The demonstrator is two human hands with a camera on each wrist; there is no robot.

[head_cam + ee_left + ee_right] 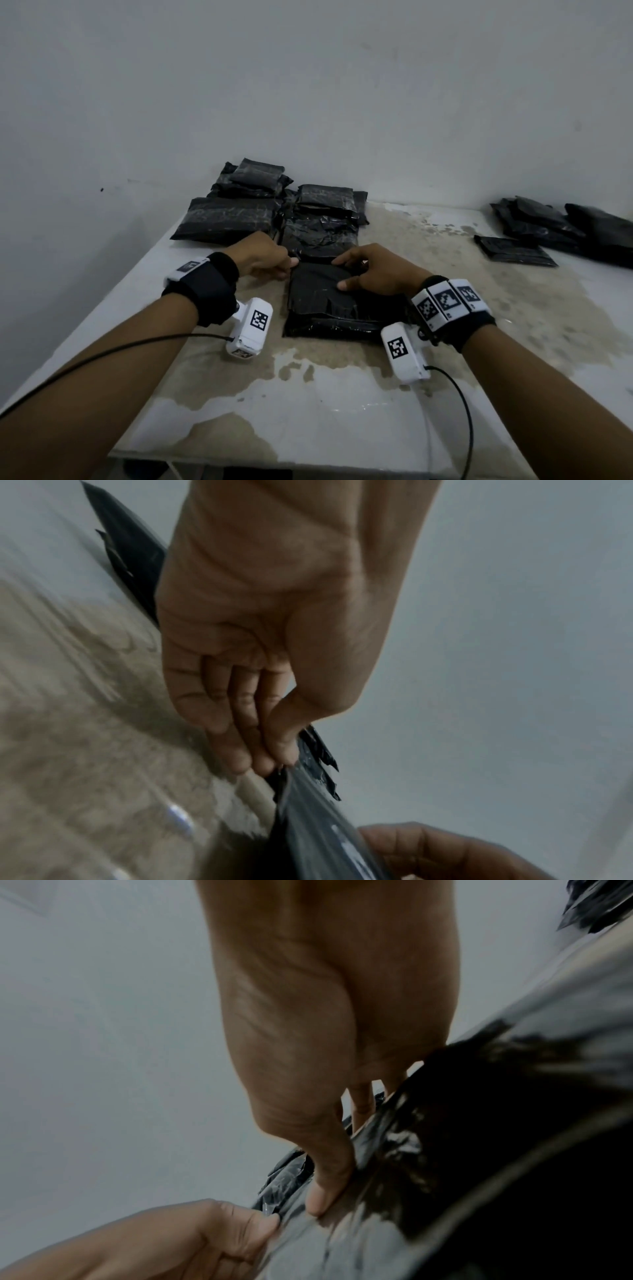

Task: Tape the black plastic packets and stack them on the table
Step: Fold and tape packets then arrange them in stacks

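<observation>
Readable text: none that I can make out.
My wrist bands (448, 301): square coded markers only, no words.

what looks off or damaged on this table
The table top is badly worn, its white coating flaked away into big brown patches. The packet under both hands looks crumpled, with a ragged far edge. No spill shows.

Packet stacks (274, 205) block the far left corner; bare table (428, 240) lies open toward the right pile (555, 229).

arms bare | black wrist straps (209, 291) | white marker-tagged camera modules (249, 327) | black cables (102, 353)
</observation>
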